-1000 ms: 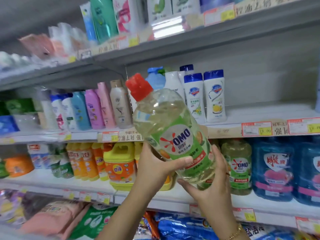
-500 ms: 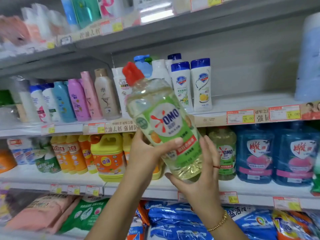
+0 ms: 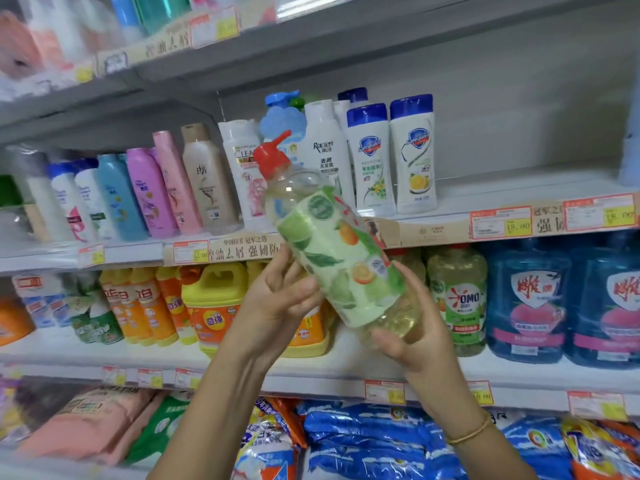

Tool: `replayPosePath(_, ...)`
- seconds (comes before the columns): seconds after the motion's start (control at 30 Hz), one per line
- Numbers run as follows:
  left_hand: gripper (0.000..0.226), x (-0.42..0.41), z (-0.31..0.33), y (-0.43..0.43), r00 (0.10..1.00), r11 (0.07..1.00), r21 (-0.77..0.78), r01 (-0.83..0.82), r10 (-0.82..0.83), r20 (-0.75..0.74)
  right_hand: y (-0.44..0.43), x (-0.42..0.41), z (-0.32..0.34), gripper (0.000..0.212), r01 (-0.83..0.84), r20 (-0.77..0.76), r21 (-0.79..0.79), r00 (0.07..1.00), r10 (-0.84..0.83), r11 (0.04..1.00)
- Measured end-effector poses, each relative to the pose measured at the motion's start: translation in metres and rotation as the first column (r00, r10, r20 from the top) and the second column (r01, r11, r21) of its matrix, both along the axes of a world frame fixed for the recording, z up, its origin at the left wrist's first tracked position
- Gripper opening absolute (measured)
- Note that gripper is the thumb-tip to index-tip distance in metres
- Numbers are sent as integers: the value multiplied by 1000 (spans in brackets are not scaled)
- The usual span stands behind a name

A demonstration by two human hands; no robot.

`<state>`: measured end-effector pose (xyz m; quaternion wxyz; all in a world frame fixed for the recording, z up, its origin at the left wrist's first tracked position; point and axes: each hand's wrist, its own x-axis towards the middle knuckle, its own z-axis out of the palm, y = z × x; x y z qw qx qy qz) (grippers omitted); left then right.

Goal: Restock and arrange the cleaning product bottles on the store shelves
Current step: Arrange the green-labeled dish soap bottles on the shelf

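At our 9 o'clock a yellow handled jug (image 3: 214,306) stood on the middle shelf (image 3: 519,375). Our left hand (image 3: 277,296) gripped the near side of the OMO detergent bottle (image 3: 332,251), thumb pressed on its glossy green fruit-printed label. The bottle hung in the air before the shelf, clear plastic holding pale yellow liquid, its long axis tilted: red spouted cap (image 3: 270,157) toward 11 o'clock, rounded base toward 5 o'clock. Our right hand (image 3: 419,344) cupped and clasped that base. Just off its 3 o'clock a shelved twin bottle (image 3: 457,299) stood upright, blue jugs (image 3: 526,299) beyond. We judged the held bottle wanted righting first, then a short push toward 2 o'clock beside its twin, led by the right hand, which lay nearer.
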<state>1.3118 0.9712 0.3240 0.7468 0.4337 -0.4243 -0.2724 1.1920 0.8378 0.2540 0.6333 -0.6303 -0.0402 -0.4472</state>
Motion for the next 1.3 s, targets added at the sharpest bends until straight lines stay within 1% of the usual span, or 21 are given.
replayPosePath(0.07,101,3,-4,-3,999,1000,15,-11,11,36,-10,0,-3,100,-229,26,174,973,228,958)
replayPosePath(0.17,92,9,-10,-6,999,1000,-4,-11,11,36,-16,4,-20,116,-534,112,400,835,538,745)
replayPosePath(0.27,107,8,-12,-4,994,997,28,-76,74,86,-11,12,-42,105,-697,123,452,667,735,557)
replayPosePath(0.33,101,3,-9,0,964,981,52,-189,175,202,-6,16,-49,91,-715,162,461,650,742,526)
replayPosePath(0.4,91,-5,-3,1,902,948,39,-317,288,322,-1,16,-47,88,-632,139,532,722,677,564)
replayPosePath(0.47,93,-13,1,1,816,897,3,-441,400,418,1,15,-34,86,-494,53,480,841,538,725)
replayPosePath(0.53,99,-22,1,-2,725,829,-41,-558,511,463,5,17,-24,86,-287,-115,266,939,326,920)
replayPosePath(0.57,100,-28,-1,-5,687,792,-63,-607,563,458,9,18,-20,87,-126,-187,113,971,145,986)
replayPosePath(0.6,99,-35,-3,-8,658,758,-84,-647,610,441,14,18,-17,92,48,-221,-33,974,-54,998)
replayPosePath(0.63,98,-42,-6,-12,632,727,-97,-680,648,424,20,18,-16,102,202,-241,-156,941,-235,967)
replayPosePath(0.7,96,-55,-13,-20,605,685,-87,-723,688,401,31,15,-16,120,382,-261,-312,846,-465,870)
replayPosePath(0.8,92,-65,-25,-30,621,699,-51,-714,665,415,29,8,-14,117,451,-269,-351,791,-550,821)
replayPosePath(0.87,90,-67,-27,-30,644,724,-14,-690,622,446,18,3,-7,114,439,-253,-380,798,-548,814)
replayPosePath(0.9,88,-65,-25,-27,676,756,-3,-655,587,445,9,-1,-5,109,402,-252,-363,826,-504,841)
replayPosePath(0.97,85,-61,-16,-19,756,841,16,-541,478,448,-13,-12,0,92,240,-289,-277,903,-319,930)
replayPosePath(1.0,87,-59,-13,-15,782,878,24,-478,413,467,-21,-18,3,90,120,-320,-228,928,-191,966)
replayPosePath(1.07,97,-58,-9,-9,805,923,74,-378,288,519,-33,-26,2,101,-127,-333,-103,939,86,987)
replayPosePath(1.13,102,-58,-5,-7,836,941,168,-292,167,523,-36,-28,-5,105,-341,-274,4,904,329,940)
replayPosePath(1.17,98,-56,-2,-6,852,945,215,-248,107,513,-35,-27,-8,102,-433,-238,45,871,431,900)
replayPosePath(1.23,81,-49,2,-2,871,938,282,-200,38,490,-31,-24,-13,88,-580,-177,93,790,587,809)
replayPosePath(1.3,64,-42,4,3,877,927,312,-206,34,479,-28,-23,-16,82,-661,-171,109,723,669,742)
